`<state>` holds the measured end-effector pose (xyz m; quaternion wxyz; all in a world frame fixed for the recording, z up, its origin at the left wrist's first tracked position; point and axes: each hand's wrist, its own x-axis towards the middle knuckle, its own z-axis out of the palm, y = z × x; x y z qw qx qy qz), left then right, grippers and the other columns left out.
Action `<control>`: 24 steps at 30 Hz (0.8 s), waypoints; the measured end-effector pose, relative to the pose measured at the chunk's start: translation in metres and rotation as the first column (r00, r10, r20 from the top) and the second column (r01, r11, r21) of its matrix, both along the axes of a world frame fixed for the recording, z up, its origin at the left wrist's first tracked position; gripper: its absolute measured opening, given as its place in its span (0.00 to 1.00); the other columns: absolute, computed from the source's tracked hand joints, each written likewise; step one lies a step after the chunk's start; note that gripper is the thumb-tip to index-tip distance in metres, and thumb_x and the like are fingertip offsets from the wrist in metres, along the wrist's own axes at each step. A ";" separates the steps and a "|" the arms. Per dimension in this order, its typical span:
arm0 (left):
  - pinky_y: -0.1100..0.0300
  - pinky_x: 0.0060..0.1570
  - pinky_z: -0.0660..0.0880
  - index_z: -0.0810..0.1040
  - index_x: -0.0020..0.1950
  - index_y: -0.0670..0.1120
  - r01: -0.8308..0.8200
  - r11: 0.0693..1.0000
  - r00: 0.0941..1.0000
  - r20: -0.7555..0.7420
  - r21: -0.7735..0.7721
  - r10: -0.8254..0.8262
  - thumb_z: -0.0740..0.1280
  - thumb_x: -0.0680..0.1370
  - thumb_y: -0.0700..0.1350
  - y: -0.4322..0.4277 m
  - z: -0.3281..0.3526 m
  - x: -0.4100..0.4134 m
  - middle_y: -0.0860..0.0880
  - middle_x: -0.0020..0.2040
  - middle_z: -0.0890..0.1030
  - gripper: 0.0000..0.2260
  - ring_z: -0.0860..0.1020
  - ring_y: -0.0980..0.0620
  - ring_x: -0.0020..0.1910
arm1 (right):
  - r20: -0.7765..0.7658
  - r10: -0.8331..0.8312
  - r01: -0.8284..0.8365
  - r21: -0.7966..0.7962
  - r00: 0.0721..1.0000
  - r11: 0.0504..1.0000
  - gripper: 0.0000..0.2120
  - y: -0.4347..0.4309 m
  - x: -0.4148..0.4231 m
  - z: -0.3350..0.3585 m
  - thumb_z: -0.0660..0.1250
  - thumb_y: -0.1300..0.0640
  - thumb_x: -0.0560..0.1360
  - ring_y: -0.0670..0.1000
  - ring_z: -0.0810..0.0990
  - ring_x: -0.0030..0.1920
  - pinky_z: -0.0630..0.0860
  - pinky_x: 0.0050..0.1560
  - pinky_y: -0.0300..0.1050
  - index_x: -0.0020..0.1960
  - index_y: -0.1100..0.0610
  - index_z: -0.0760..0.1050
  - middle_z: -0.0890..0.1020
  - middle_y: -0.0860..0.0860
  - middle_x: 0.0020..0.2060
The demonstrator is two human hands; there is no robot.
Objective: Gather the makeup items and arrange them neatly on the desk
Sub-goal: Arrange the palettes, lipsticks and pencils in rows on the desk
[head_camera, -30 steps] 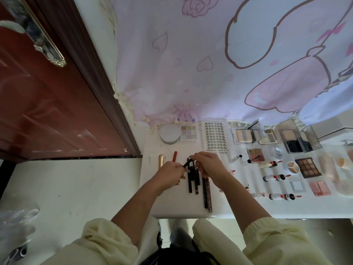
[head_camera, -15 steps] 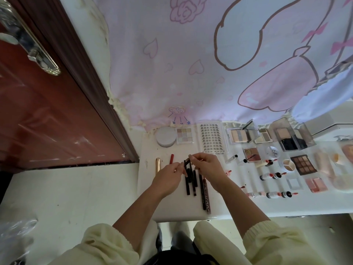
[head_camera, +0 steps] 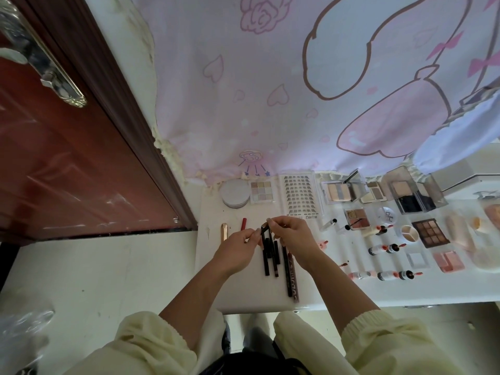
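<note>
A slim black liner pen (head_camera: 262, 233) is held over the left end of the white tabletop (head_camera: 211, 280). The right hand (head_camera: 293, 236) has its grip pinched on the pen's upper end, and the left hand (head_camera: 238, 250) has its grip pinched lower down. At six o'clock from the pen, dark pencils (head_camera: 276, 259) lie side by side. At nine o'clock are a red stick (head_camera: 244, 224) and a gold tube (head_camera: 224, 232). A round compact (head_camera: 234, 193) sits at eleven and a lash tray (head_camera: 300, 196) at one.

- Soft, even daylight; the white desk (head_camera: 433, 292) reads bright, almost washed out at its right end.
- Glare streaks the red door (head_camera: 67, 171).
- Wide-angle bending warps the edges; the bottom-left corner blurs.
</note>
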<state>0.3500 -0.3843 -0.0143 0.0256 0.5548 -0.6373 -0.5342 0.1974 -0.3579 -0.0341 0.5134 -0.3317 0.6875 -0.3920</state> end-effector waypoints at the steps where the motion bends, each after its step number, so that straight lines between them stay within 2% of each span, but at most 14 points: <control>1: 0.59 0.44 0.67 0.78 0.50 0.48 -0.006 1.000 1.000 -0.013 0.014 0.006 0.51 0.83 0.57 0.000 0.000 0.000 0.41 0.52 0.77 0.19 0.77 0.47 0.55 | 0.006 0.002 -0.002 -0.003 1.000 1.000 0.08 0.000 0.000 0.000 0.67 0.55 0.78 0.45 0.75 0.38 0.71 0.43 0.39 0.44 0.54 0.83 0.80 0.49 0.35; 5: 0.57 0.51 0.68 0.79 0.51 0.49 -0.035 0.996 0.997 -0.070 0.078 0.041 0.53 0.82 0.58 -0.002 -0.002 0.001 0.38 0.61 0.75 0.19 0.74 0.42 0.62 | 0.036 0.002 -0.001 -0.017 0.999 1.000 0.08 0.000 -0.001 -0.001 0.66 0.56 0.79 0.45 0.75 0.38 0.71 0.43 0.39 0.45 0.55 0.83 0.81 0.50 0.37; 8: 0.57 0.53 0.68 0.79 0.51 0.50 -0.046 0.993 0.993 -0.099 0.111 0.057 0.53 0.82 0.59 -0.004 -0.005 0.003 0.42 0.61 0.76 0.19 0.73 0.44 0.63 | 0.100 -0.009 0.012 -0.025 0.995 1.000 0.07 0.000 -0.004 -0.001 0.66 0.58 0.79 0.44 0.75 0.37 0.71 0.39 0.36 0.47 0.56 0.83 0.81 0.51 0.37; 9: 0.57 0.51 0.67 0.79 0.52 0.50 -0.050 0.990 0.992 -0.112 0.131 0.065 0.53 0.82 0.58 -0.004 -0.006 0.003 0.44 0.58 0.77 0.19 0.74 0.47 0.60 | 0.106 -0.015 0.017 -0.017 0.994 1.000 0.07 -0.001 -0.004 0.000 0.67 0.58 0.78 0.45 0.75 0.37 0.71 0.39 0.37 0.46 0.56 0.83 0.80 0.51 0.37; 10: 0.59 0.47 0.67 0.79 0.53 0.50 -0.056 0.986 0.990 -0.119 0.159 0.075 0.52 0.83 0.58 -0.004 -0.007 0.002 0.47 0.51 0.78 0.19 0.76 0.51 0.53 | 0.108 -0.027 0.027 0.000 0.994 1.000 0.07 -0.001 -0.004 0.000 0.68 0.56 0.78 0.45 0.75 0.37 0.70 0.39 0.38 0.46 0.56 0.84 0.80 0.50 0.36; 12: 0.62 0.38 0.66 0.79 0.52 0.53 -0.077 0.973 0.987 -0.123 0.215 0.106 0.51 0.83 0.57 -0.003 -0.007 -0.001 0.52 0.37 0.72 0.18 0.71 0.58 0.36 | 0.115 -0.051 0.045 0.053 0.992 0.998 0.08 -0.002 -0.004 0.000 0.69 0.52 0.76 0.47 0.74 0.38 0.70 0.39 0.40 0.46 0.55 0.85 0.80 0.49 0.35; 13: 0.63 0.35 0.65 0.78 0.51 0.54 -0.085 0.969 0.985 -0.126 0.231 0.116 0.51 0.83 0.57 -0.003 -0.007 -0.002 0.53 0.35 0.69 0.17 0.68 0.58 0.34 | 0.123 -0.055 0.045 0.078 0.991 0.996 0.09 -0.003 -0.004 0.000 0.70 0.50 0.75 0.47 0.74 0.38 0.70 0.39 0.41 0.46 0.55 0.85 0.79 0.48 0.35; 17: 0.64 0.32 0.62 0.79 0.51 0.55 -0.084 0.960 0.981 -0.147 0.266 0.127 0.51 0.83 0.57 -0.004 -0.008 -0.002 0.51 0.33 0.65 0.17 0.63 0.56 0.30 | 0.137 -0.028 0.016 0.089 0.990 0.996 0.11 -0.003 -0.004 0.001 0.71 0.48 0.74 0.46 0.70 0.36 0.68 0.38 0.39 0.45 0.55 0.85 0.78 0.43 0.32; 20: 0.64 0.33 0.63 0.79 0.55 0.52 -0.094 0.953 0.975 -0.165 0.289 0.146 0.53 0.83 0.55 -0.005 -0.008 0.001 0.51 0.33 0.68 0.16 0.64 0.56 0.30 | 0.142 -0.008 -0.005 0.091 0.990 0.996 0.10 -0.005 -0.005 0.001 0.71 0.49 0.74 0.46 0.69 0.36 0.67 0.38 0.39 0.46 0.55 0.85 0.77 0.38 0.28; 24: 0.64 0.38 0.69 0.79 0.55 0.43 -0.088 0.977 0.983 -0.144 0.192 0.116 0.55 0.84 0.49 -0.005 -0.009 0.004 0.52 0.38 0.75 0.15 0.71 0.58 0.35 | 0.146 -0.083 0.069 0.101 0.986 0.993 0.09 -0.011 -0.007 -0.003 0.72 0.49 0.74 0.47 0.72 0.41 0.69 0.41 0.41 0.47 0.54 0.85 0.79 0.44 0.38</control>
